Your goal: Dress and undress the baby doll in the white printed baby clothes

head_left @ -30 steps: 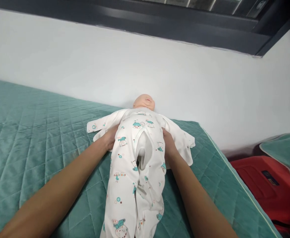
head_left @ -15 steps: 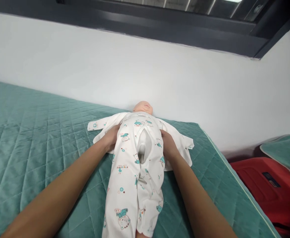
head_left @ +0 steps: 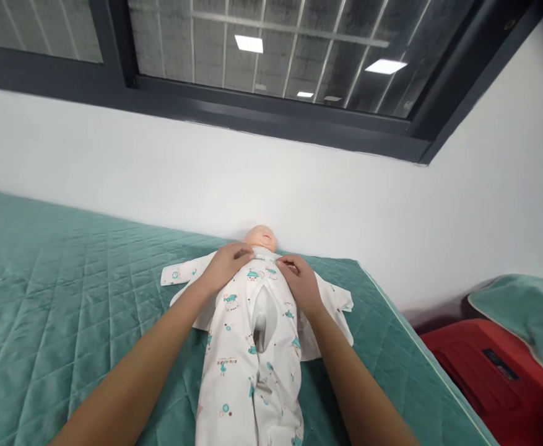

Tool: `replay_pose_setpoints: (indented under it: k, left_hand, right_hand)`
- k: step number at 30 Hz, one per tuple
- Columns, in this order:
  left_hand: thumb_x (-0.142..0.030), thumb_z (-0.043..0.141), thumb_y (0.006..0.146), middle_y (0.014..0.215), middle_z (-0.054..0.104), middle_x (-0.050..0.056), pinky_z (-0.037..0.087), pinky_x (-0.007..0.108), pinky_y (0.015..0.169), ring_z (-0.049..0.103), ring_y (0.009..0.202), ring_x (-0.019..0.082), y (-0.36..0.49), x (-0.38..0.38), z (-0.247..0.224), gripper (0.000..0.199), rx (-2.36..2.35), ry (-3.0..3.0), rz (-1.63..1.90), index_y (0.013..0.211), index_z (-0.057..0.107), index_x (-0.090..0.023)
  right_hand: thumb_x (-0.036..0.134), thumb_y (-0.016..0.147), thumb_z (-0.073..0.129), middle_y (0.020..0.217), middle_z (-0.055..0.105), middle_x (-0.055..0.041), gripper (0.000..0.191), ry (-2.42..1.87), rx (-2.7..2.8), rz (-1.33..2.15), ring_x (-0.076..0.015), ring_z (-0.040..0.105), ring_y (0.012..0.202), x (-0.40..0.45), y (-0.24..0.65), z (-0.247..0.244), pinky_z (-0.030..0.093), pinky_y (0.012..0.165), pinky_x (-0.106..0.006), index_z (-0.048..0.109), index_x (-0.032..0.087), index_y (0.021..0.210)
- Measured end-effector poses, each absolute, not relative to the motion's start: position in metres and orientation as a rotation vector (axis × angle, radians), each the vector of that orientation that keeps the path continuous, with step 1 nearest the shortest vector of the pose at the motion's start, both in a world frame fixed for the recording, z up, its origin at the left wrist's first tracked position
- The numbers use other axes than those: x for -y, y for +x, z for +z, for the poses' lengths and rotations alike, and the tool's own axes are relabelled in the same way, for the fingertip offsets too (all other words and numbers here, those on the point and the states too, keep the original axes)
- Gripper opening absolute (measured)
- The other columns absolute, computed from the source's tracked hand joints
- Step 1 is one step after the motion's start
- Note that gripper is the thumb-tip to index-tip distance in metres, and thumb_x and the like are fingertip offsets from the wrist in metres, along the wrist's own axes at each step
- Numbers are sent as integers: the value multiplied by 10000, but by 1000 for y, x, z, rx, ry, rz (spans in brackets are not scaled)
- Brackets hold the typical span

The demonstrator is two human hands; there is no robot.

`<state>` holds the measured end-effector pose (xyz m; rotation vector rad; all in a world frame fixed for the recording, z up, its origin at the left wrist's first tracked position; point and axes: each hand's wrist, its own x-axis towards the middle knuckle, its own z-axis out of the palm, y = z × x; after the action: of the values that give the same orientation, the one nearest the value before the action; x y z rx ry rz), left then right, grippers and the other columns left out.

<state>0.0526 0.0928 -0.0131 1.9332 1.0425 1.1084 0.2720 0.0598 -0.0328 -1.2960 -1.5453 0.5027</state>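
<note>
Across the near side and out to the far wall [head_left: 160, 179], a quilted green bed [head_left: 90, 297] carries the work. The window [head_left: 252, 121] is above the wall; more of it shows than a moment ago, the view having tilted up. To the right, beyond the bed's edge, stands a red case [head_left: 475, 371] with a green cloth [head_left: 522, 303] over its far part.

The doll [head_left: 262, 236] lies on its back mid-bed, head far, beside the wall. White printed trousers [head_left: 234, 371] cover it from chest to the near edge of view, their front opening uppermost. The white shirt [head_left: 338, 300] is spread out on both sides, sleeves extended.

Change noted: both hands have left the doll's sides for its upper chest. The left hand [head_left: 223, 266] is at the left of the trousers' top edge, the right hand [head_left: 301, 282] at the right. In my judgement, this puts both ends of that edge within reach for adjustment, and leaves the sides unsupported.

Fingers on both hands are bent and rest at the top edge; whether they pinch cloth cannot be told. The doll's head is free of both hands.
</note>
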Motion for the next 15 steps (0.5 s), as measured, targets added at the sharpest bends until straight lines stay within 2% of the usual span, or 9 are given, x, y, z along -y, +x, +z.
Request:
replay_pose_setpoints:
  k: [4, 8, 11, 15]
  left_hand:
    - [-461, 632, 827, 1129, 648, 71, 407, 366, 1008, 577, 1080, 235, 51, -109, -14, 286, -986, 1969, 1003, 921, 630, -191]
    - [-496, 633, 820, 1211, 602, 52, 372, 366, 1042, 535, 1159, 245, 35, -114, -18, 297, -994, 2005, 843, 816, 587, -203]
    - [-463, 609, 836, 1272, 574, 36, 362, 338, 1041, 513, 1200, 241, 27, -116, -18, 247, -953, 2031, 764, 839, 611, -216]
    - [-418, 556, 860, 1099, 630, 35, 404, 322, 946, 555, 1061, 223, 28, -117, -18, 217, -928, 2059, 833, 873, 602, -207]
  right_hand:
    - [437, 882, 580, 1013, 596, -39, 203, -1277, 1694, 485, -202, 568, 978, -76, 262, -30, 465, 909, -360, 598, 238, 845]
    - [450, 878, 594, 1124, 558, -54, 270, -1276, 1841, 525, -224, 491, 1168, -79, 266, -29, 358, 1047, -395, 548, 225, 735]
    - [455, 890, 578, 1243, 530, -61, 312, -1293, 1916, 615, -238, 431, 1276, -78, 274, -27, 263, 1123, -419, 541, 215, 693]
    - [461, 908, 548, 1319, 518, -65, 303, -1215, 1937, 810, -239, 427, 1325, -77, 286, -23, 272, 1131, -406, 576, 216, 732]
